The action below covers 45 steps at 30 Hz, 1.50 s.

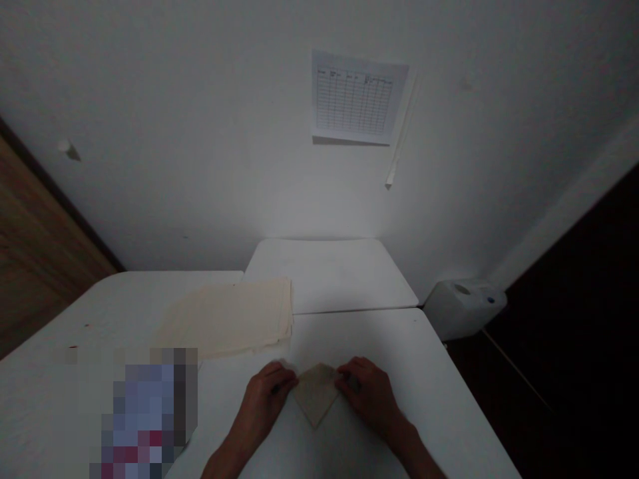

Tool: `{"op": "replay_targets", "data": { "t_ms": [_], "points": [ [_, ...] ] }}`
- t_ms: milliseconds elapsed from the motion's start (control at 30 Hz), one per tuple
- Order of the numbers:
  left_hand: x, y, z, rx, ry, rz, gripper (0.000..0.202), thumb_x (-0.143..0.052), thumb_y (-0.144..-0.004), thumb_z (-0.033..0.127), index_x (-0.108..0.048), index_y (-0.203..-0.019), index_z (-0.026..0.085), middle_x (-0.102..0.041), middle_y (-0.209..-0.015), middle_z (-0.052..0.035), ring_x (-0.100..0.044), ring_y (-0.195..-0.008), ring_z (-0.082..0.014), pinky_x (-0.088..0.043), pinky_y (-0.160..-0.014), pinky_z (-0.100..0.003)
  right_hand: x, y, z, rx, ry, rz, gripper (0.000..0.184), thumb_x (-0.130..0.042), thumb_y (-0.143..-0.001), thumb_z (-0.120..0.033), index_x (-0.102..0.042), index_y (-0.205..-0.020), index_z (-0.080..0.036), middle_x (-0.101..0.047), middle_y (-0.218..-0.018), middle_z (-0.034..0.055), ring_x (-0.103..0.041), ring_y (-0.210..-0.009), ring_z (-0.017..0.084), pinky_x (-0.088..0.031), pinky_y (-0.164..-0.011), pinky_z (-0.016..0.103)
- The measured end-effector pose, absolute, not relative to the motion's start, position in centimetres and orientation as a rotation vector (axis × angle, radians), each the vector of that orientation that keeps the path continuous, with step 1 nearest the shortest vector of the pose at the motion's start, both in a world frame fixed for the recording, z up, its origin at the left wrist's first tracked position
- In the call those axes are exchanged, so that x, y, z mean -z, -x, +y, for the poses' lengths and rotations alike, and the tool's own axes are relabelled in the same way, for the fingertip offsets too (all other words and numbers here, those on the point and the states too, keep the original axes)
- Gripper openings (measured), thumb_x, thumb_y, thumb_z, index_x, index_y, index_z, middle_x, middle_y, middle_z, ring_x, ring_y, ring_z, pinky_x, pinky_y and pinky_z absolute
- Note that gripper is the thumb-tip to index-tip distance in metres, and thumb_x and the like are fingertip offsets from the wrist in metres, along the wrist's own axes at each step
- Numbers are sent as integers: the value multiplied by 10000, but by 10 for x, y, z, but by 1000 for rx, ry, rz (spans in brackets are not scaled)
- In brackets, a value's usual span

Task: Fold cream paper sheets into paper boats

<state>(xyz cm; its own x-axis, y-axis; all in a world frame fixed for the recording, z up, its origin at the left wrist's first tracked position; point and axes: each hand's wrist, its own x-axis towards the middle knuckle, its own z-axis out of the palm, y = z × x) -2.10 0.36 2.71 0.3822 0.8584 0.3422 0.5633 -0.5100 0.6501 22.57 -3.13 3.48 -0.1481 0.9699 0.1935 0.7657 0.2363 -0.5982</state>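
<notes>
A small folded piece of beige paper (316, 394) lies on the white table with one point toward me. My left hand (268, 391) pinches its left corner between thumb and fingers. On the opposite side, my right hand (367, 391) has thumb and fingertips closed on the right corner. Beyond my left hand, to the left, rests a stack of beige paper sheets (234, 316) with uneven edges.
White tables (329, 279) stand pushed together against the wall. A printed chart (357, 100) is fixed to the wall. A white plastic container (462, 309) stands beyond the table's right edge. A pixelated patch covers the lower left. Wood panelling (40, 246) is at far left.
</notes>
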Motion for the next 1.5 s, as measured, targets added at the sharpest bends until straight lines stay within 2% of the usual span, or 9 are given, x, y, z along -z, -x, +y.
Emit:
{"op": "replay_targets", "data": {
  "t_ms": [133,233,367,500,733,1067,1133,1267,1500],
  "points": [
    [-27,23,2,-877,-2224,1251,252,-500,-919,285,-664,-748,203,-621,-724,-31,-613,-707,-178,-497,-648,-279,-34,-229,-30,-526,1583,-2003,62,-631,-869,-239,-691,-857,-233,-675,-875,-5,-600,-854,153,-421,-791,239],
    [-26,21,-2,-908,-2244,1221,153,-587,-870,308,-663,-978,231,-664,-970,-64,-627,-928,-229,-521,-825,-374,-31,-230,-28,-516,1550,-2025,88,-617,-882,-224,-691,-838,-240,-677,-874,-12,-593,-860,151,-414,-795,239],
    [-28,8,-2,-963,-2169,1197,422,-677,-800,324,-574,-1205,269,-628,-1190,-69,-589,-1098,-248,-480,-949,-429,-29,-230,-24,-492,1525,-2059,106,-608,-890,-233,-698,-837,-251,-674,-862,-11,-591,-849,152,-414,-783,242],
    [-35,-12,8,-878,-2092,1072,194,-574,-876,326,-682,-1014,242,-698,-993,-49,-649,-939,-199,-506,-870,-337,-28,-232,-20,-481,1510,-2074,92,-623,-877,-216,-694,-828,-248,-673,-855,-13,-591,-850,150,-417,-776,235],
    [-44,-20,22,-756,-1920,1144,226,-530,-883,308,-715,-812,199,-729,-792,-17,-665,-751,-183,-490,-695,-256,-28,-234,-16,-531,1469,-2034,59,-660,-842,-200,-691,-840,-250,-680,-867,-18,-600,-845,147,-419,-770,234],
    [-27,-2,13,-759,-2084,1189,216,-631,-794,241,-688,-1001,218,-698,-980,-48,-629,-922,-221,-465,-844,-320,-32,-235,-16,-563,1506,-2058,105,-600,-867,-200,-693,-836,-238,-688,-871,-1,-612,-865,155,-422,-800,245],
    [-26,5,9,-743,-2169,1159,124,-576,-841,221,-688,-894,212,-674,-903,-48,-617,-884,-206,-461,-810,-305,-33,-235,-17,-564,1510,-2054,101,-602,-870,-208,-695,-839,-235,-690,-871,-1,-613,-860,152,-423,-801,242],
    [-33,16,4,-712,-2231,1120,254,-479,-909,204,-632,-708,193,-612,-786,-37,-592,-786,-175,-435,-706,-258,-32,-238,-17,-570,1485,-2058,107,-599,-880,-221,-704,-883,-237,-699,-895,2,-619,-868,154,-429,-811,244],
    [-41,19,3,-664,-2226,1101,275,-423,-912,171,-613,-713,184,-593,-786,-35,-582,-765,-163,-420,-675,-246,-29,-240,-19,-542,1453,-2082,177,-549,-892,-198,-699,-981,-227,-703,-942,18,-620,-899,158,-435,-829,249]
  ]
}}
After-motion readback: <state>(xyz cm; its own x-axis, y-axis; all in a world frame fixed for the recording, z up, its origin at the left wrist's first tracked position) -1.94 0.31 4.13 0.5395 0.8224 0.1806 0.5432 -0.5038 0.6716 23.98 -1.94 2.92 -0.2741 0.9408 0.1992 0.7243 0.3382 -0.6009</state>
